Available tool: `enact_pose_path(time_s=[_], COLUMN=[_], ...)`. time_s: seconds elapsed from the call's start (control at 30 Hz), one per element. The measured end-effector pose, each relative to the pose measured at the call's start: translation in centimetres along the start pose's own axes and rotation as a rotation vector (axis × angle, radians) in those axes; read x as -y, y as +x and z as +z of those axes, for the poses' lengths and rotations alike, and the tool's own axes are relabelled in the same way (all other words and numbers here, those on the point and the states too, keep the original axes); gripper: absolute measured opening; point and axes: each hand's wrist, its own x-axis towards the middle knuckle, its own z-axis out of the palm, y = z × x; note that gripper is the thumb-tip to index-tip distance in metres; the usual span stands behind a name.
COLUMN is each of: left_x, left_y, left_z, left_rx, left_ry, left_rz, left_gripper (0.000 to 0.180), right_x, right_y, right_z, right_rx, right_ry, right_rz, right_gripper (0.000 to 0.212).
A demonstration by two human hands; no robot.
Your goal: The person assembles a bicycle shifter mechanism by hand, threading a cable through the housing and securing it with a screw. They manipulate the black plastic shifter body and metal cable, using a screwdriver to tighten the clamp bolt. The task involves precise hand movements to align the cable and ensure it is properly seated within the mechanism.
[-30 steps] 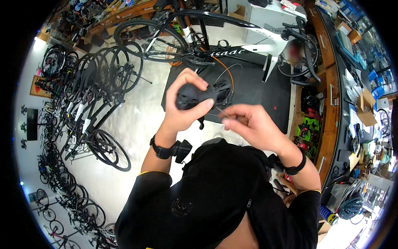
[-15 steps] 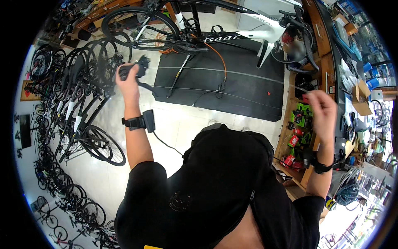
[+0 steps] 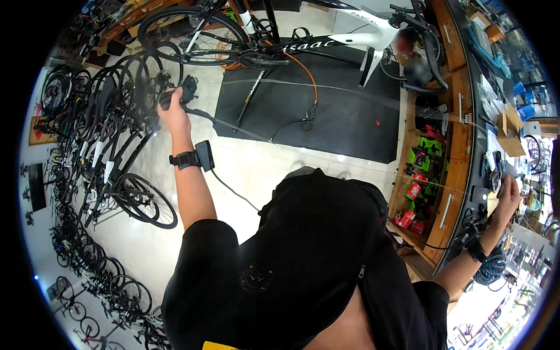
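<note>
— While the black lever unit (image 3: 188, 88) is grasped in the left hand (image 3: 174, 114), how is the other end managed?

— The fingertips of the right hand (image 3: 508, 198) are pinched together beside the bench (image 3: 464, 52), apparently on the thin cable (image 3: 280, 81) that is spread between the hands; the exact grip cannot be made out.

— And how is that best handled?

— The lever unit, held up at the left, should be steadied, the cable guided in smooth, wide curves, and kinks or snags on the bench clutter avoided.

— Is any writing seen?

— Pale lettering is carried on the black tube of the bicycle (image 3: 376, 34), darker lettering on its white part; a small red mark is shown on the mat (image 3: 344, 128).
</note>
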Motion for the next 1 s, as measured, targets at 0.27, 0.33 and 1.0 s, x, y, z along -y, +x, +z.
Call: enact_pose_path(time_s=[0.27, 0.33, 1.0], left_x=[-3.2, -3.0, -8.6], left_y=[-2.7, -2.9, -6.9], left_z=[-1.0, -1.4, 3.4], left_rx=[-0.172, -0.042, 0.524], left_ry=[-0.109, -0.116, -0.135], left_rz=[-0.221, -0.204, -0.137], left_gripper=[0.022, 0.021, 0.025], right_x=[-0.5, -1.5, -0.4], right_y=[-2.5, -2.7, -0.3], right_z=[-0.6, 2.2, 8.8], right_rx=[0.115, 0.106, 0.080], right_ry=[-0.120, -0.098, 0.376], right_rz=[0.171, 0.069, 0.398], right_gripper=[0.024, 0.025, 0.024])
